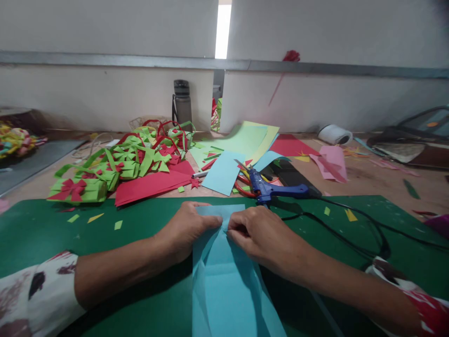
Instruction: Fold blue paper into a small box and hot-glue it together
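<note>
A light blue paper sheet (pixel 224 285) lies on the green cutting mat (pixel 105 234) in front of me, with creases folded into it. My left hand (pixel 185 229) presses down on the sheet's upper left part, fingers closed against a fold. My right hand (pixel 263 234) pinches the same fold from the right, fingertips meeting the left hand's near the sheet's top middle. Both forearms rest on the mat, sleeves patterned white and red.
A blue glue gun (pixel 277 189) with a black cord (pixel 351 234) lies just beyond my right hand, red-handled scissors (pixel 243 182) beside it. Green and red paper scraps (pixel 129 161), a red sheet (pixel 154 182), loose coloured sheets (pixel 242 140), a grey bottle (pixel 182 103) and a tape roll (pixel 335 134) lie further back.
</note>
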`<state>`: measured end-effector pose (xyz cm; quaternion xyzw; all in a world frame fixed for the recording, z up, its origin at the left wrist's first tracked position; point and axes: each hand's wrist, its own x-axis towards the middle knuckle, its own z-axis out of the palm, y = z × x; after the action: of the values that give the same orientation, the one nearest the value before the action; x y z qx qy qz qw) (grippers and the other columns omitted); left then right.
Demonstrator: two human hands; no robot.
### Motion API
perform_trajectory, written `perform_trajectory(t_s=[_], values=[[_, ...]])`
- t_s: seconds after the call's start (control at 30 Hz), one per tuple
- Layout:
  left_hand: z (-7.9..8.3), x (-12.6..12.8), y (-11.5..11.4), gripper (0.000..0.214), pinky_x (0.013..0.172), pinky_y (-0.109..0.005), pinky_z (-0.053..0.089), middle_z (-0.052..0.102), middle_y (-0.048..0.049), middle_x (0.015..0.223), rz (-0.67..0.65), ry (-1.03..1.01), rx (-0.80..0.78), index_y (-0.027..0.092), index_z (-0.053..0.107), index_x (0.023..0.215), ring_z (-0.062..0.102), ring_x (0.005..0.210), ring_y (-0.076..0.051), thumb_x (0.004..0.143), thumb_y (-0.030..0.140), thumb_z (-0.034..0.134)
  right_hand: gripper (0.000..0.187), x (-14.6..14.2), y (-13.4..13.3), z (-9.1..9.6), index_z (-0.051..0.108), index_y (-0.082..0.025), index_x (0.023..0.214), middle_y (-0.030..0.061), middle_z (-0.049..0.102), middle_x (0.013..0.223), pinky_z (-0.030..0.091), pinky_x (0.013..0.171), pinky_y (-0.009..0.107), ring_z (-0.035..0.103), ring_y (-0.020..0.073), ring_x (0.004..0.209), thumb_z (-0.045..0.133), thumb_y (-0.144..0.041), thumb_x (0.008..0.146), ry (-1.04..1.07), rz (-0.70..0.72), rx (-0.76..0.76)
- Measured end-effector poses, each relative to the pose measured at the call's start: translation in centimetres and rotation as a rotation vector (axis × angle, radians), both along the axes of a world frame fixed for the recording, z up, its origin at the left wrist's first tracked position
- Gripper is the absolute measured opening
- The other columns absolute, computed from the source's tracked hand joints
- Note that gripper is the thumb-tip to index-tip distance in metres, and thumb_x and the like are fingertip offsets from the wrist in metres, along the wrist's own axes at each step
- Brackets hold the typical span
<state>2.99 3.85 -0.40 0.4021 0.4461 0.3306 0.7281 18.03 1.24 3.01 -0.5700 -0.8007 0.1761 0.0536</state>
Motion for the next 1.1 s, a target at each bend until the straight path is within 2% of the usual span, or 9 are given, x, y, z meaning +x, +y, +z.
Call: perform_trajectory(t_s=[0.17,0.63,0.87,1.1], values=[[-0.05,-0.04,0.04,0.013,0.056,-0.033,0.049,0.053,0.0025,0.052,-0.015,0.012,0.018,0.017,0.052,0.059,0.061,0.055,-0.021,0.054,0.015,0.064,0.015,0.08,-0.03,-0.02,0.061,-0.018,0.065,-0.0024,0.049,0.055,0.024,0.052,0.023,0.040,0.0098,0.052,0.049,-0.009,0.069,0.015,-0.004,-0.020],[-0.19,-0.09,0.13,0.013,0.057,-0.034,0.049,0.054,0.0025,0.053,-0.019,0.029,0.031,0.016,0.052,0.061,0.060,0.055,-0.021,0.055,0.016,0.064,0.018,0.23,0.18,-0.39,0.049,-0.017,0.053,-0.0040,0.034,0.048,0.018,0.048,0.025,0.029,0.0083,0.047,0.046,-0.012,0.070,0.031,-0.010,0.020],[-0.23,0.00,0.09,0.013,0.056,-0.034,0.050,0.053,0.0030,0.052,-0.020,0.054,0.026,0.016,0.052,0.062,0.060,0.054,-0.020,0.056,0.015,0.063,0.016,-0.02,0.16,-0.22,0.049,-0.017,0.053,-0.0033,0.038,0.047,0.018,0.047,0.025,0.030,0.0081,0.045,0.047,-0.013,0.069,-0.021,-0.031,0.008],[-0.41,0.05,0.18,0.014,0.057,-0.034,0.050,0.054,0.0027,0.052,-0.008,0.044,0.021,0.015,0.054,0.065,0.061,0.055,-0.021,0.055,0.015,0.064,0.015,0.03,0.21,-0.65,0.051,-0.017,0.053,-0.0027,0.041,0.046,0.016,0.046,0.026,0.029,0.0079,0.044,0.048,-0.016,0.067,-0.064,-0.032,0.058]])
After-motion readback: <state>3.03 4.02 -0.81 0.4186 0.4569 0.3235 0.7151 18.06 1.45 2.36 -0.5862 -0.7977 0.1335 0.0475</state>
